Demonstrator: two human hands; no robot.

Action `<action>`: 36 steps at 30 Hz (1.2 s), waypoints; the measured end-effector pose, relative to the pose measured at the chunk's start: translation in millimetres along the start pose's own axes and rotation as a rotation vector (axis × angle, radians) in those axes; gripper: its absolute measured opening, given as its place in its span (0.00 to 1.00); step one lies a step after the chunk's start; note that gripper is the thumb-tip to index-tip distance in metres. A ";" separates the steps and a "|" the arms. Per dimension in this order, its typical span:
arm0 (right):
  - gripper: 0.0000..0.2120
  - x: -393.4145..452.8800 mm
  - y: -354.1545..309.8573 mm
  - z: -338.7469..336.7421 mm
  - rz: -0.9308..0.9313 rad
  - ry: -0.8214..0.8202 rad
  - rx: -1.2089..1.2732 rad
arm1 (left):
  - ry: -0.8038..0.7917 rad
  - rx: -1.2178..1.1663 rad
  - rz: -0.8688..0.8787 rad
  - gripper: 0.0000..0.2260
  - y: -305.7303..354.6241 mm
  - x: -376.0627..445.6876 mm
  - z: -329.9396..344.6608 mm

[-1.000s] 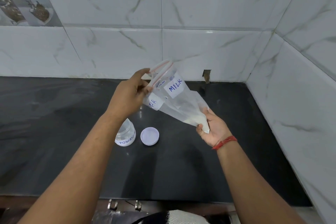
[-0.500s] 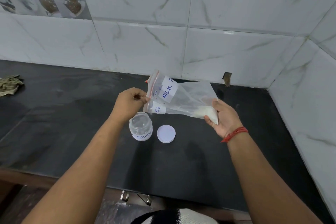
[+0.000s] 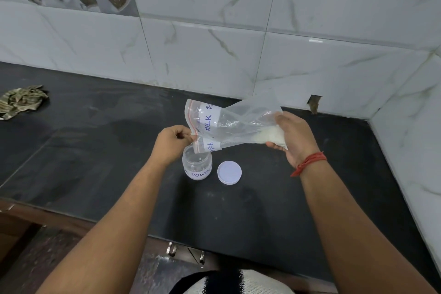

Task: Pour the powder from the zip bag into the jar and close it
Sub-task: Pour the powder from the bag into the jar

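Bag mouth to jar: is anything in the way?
Nothing visible. The jar stands open, its lid lying beside it, and the bag mouth hangs just over the jar's opening.

The open jar (image 3: 197, 165) stands on the black counter (image 3: 95, 150) with its mouth partly covered from above — the zip bag (image 3: 229, 124) hangs over it, and the left hand (image 3: 172, 143) crowds its left rim. Just right of the jar lies the white lid (image 3: 229, 172), a narrow gap between them. The right hand (image 3: 292, 137) hovers above the counter beyond the lid. The tiled walls (image 3: 310, 62) close off the back and right — a crumpled cloth (image 3: 22, 100) sits far left.
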State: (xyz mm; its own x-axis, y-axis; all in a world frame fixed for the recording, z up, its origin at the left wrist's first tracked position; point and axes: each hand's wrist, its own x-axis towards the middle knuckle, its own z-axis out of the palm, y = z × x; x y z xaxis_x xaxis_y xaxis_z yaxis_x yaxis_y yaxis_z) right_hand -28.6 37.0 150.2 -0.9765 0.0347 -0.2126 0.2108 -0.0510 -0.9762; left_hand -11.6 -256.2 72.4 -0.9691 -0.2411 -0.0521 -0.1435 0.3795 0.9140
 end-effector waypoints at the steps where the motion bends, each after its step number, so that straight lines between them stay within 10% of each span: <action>1: 0.12 -0.3 -1.6 2.6 -0.012 -0.007 -0.027 | 0.001 -0.014 -0.008 0.01 -3.0 -0.6 -0.1; 36: 0.14 -6.4 -52.7 60.8 -0.275 -0.227 -0.454 | 0.062 -0.487 -0.196 0.11 -53.6 -5.3 12.6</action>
State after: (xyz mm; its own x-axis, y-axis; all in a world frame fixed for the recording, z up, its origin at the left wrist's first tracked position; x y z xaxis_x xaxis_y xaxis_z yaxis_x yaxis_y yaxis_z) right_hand -36.2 -21.2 205.5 -0.9727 -0.2312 0.0175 -0.1034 0.3651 -0.9252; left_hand -1.3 -264.0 18.6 -0.9176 -0.3239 -0.2307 -0.1970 -0.1338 0.9712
